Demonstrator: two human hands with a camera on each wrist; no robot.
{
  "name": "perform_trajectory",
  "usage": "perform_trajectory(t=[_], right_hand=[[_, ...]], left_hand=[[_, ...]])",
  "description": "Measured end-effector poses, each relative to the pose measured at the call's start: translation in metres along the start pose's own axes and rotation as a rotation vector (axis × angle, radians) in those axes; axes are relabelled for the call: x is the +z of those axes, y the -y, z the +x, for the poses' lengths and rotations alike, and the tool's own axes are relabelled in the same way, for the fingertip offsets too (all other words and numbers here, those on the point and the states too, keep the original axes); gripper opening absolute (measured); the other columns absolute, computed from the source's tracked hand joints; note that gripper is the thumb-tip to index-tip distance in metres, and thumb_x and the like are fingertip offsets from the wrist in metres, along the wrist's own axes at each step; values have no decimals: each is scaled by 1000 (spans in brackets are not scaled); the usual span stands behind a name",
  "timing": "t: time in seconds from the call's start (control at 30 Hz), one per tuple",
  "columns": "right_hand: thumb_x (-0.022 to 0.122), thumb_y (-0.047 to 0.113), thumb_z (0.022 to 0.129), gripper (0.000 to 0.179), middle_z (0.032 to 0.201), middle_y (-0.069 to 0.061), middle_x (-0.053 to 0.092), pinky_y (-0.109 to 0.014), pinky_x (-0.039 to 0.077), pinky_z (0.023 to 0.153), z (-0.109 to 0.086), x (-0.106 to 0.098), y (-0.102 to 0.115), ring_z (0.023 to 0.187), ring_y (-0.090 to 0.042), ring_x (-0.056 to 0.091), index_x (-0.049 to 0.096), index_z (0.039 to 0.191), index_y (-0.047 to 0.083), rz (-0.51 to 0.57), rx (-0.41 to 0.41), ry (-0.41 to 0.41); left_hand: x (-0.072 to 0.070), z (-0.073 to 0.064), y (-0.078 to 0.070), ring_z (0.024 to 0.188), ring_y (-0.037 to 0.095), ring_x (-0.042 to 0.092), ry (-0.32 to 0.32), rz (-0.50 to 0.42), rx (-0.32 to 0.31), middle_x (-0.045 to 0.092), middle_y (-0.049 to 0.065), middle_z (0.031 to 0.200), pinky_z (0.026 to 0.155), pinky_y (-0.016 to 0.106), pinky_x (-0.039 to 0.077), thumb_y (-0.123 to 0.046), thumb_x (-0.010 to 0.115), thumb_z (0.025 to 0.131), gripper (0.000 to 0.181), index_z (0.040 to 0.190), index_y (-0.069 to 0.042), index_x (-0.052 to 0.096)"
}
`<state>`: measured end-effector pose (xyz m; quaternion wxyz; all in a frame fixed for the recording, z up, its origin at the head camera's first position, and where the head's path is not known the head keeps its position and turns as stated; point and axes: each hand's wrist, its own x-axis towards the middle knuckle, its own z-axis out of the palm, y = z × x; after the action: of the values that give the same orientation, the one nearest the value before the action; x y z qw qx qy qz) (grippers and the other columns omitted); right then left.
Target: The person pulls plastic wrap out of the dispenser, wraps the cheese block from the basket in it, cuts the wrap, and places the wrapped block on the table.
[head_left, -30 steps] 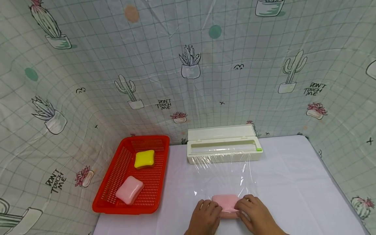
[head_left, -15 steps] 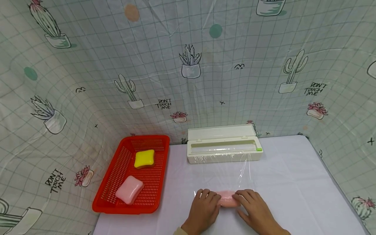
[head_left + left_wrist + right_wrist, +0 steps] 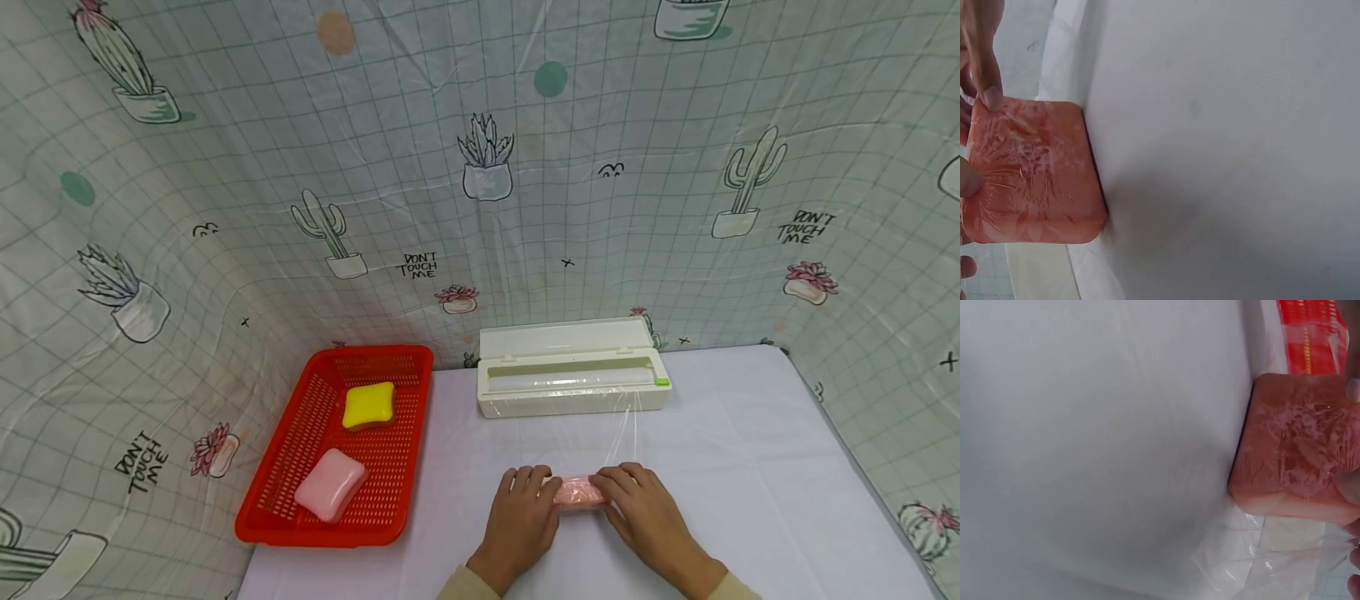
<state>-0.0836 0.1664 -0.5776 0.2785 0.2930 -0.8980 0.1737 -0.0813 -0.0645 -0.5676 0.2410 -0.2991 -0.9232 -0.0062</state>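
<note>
A pink bar of soap (image 3: 579,493) stands tilted on one edge on the white table. Clear cling film, wrinkled over its face, covers the soap (image 3: 1035,175) in the left wrist view. My left hand (image 3: 519,518) grips its left end, while my right hand (image 3: 647,518) grips the right end; both thumbs press the near face. Loose cling film (image 3: 1229,553) spreads from the soap's right side in the right wrist view. Behind the hands, the film runs back to a white cling film box (image 3: 573,405) with its lid raised and a roll inside.
At the left stands a red plastic basket (image 3: 408,467) holding a yellow bar of soap (image 3: 369,406) and another pink bar (image 3: 332,486). A patterned cloth (image 3: 570,217) hangs behind and beside the white-covered table (image 3: 750,467).
Both hands have moved forward, toward the film box, rolling the soap over with them. The span of film between soap and box has become shorter. Basket and box have stayed put.
</note>
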Motion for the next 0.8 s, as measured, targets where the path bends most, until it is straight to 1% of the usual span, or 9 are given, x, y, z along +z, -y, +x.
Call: perform_trajectory(t=[0.1,0.2,0.33,0.4,0.47,0.53,0.67,0.73,0.8], right_hand=[[97,4,60,55,107,-2,72,-45,54,81,3,3,-3,99,-25,63,75,110,10,-7,1,3],[96,2,62,53,106,-3,72,-45,54,81,7,5,-6,99,-26,63,75,110,9,-8,-2,0],[94,0,66,49,107,-5,72,-46,54,81,14,7,-8,99,-27,63,75,111,7,-10,-5,-5],[93,-1,67,49,108,-5,72,-46,54,81,17,8,-9,99,-28,64,74,112,6,-15,-2,-5],[93,-2,68,49,108,-7,72,-47,55,81,19,10,-10,99,-29,64,74,113,5,-22,4,-5],[93,-2,69,49,107,-7,72,-47,55,82,20,11,-11,99,-30,64,74,114,4,-30,10,-5],[91,0,73,45,107,-9,72,-48,55,83,23,16,-14,99,-32,65,73,114,4,-39,23,-9],[90,1,76,42,107,-10,71,-49,55,83,24,19,-16,99,-32,65,73,114,3,-45,30,-9],[88,1,78,39,107,-10,71,-49,55,84,25,20,-17,99,-32,65,73,114,3,-51,37,-2]], left_hand=[[2,4,0,105,13,61,-12,27,-14,66,-5,113,95,34,49,-38,84,87,36,117,-21,74],[6,7,0,103,13,60,-66,38,-5,66,-5,111,93,32,48,-31,81,90,31,117,-21,72],[12,12,-1,97,11,58,-153,32,39,64,-7,107,89,29,47,-18,63,96,19,114,-21,68],[13,14,-2,94,11,56,-163,45,58,62,-7,106,88,28,45,-17,55,96,20,112,-22,66],[14,16,-3,93,11,54,-151,69,72,60,-7,105,88,27,45,-17,57,97,17,111,-22,65],[14,17,-4,94,11,54,-120,103,77,59,-7,105,89,28,44,-21,65,95,18,113,-22,65],[17,16,-6,104,13,56,-54,166,73,60,-6,113,94,30,45,-36,82,84,44,123,-22,65],[19,16,-7,111,14,57,-23,187,64,62,-5,120,97,31,45,-45,86,80,58,129,-21,65],[22,16,-7,117,15,58,8,208,57,63,-4,126,99,32,45,-54,86,78,69,134,-20,64]])
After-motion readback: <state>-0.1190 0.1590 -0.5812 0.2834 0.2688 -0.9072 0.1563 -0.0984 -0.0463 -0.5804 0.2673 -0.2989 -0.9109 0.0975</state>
